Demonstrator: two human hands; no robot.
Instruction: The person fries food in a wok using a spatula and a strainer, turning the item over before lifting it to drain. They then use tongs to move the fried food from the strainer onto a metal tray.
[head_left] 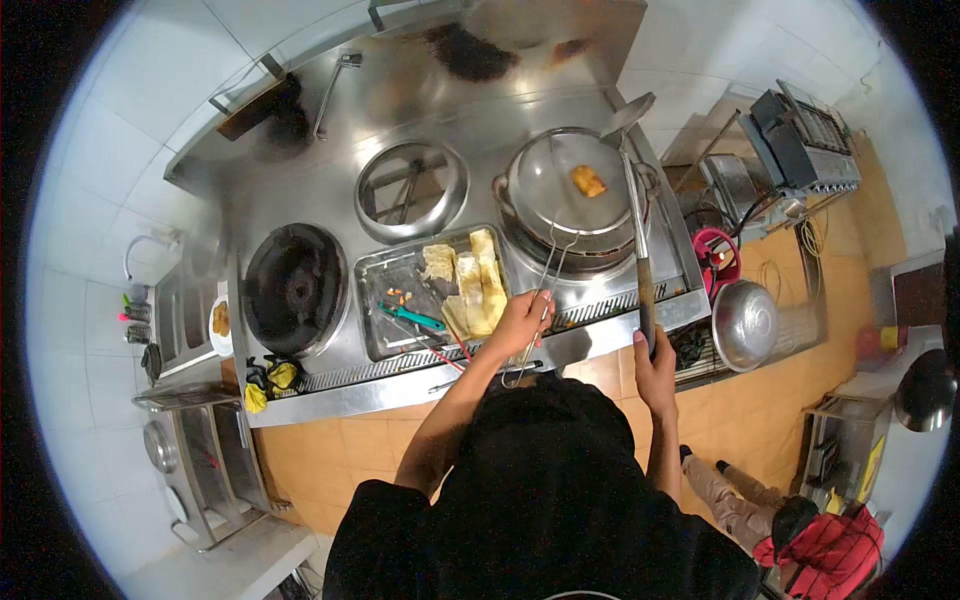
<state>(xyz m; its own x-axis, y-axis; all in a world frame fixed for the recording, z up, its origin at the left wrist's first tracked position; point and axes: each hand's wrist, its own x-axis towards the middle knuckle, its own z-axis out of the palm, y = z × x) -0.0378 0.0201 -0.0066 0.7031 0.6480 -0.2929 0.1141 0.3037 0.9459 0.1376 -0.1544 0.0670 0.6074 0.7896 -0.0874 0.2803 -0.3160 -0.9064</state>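
Note:
My left hand (527,322) is closed around thin metal tongs (548,275), whose tips reach the near rim of a large two-handled wok (510,195). A golden-brown piece of food (588,181) sits inside the wok's round grey interior. My right hand (655,365) grips the wooden end of a long-handled ladle (640,230). Its shaft passes over the wok's right side, with the metal head beyond the far rim. Left of the wok, a metal tray (372,345) holds pale yellow slabs of food (480,285) and a teal-handled tool (411,316), close to my left hand.
A blackened wok (297,288) sits on the left burner, and an open burner ring (411,190) is behind the tray. Yellow-and-black cloths (270,380) lie at the front left edge. A metal bowl (745,325) stands right of the stove. Another person (800,535) is behind at right.

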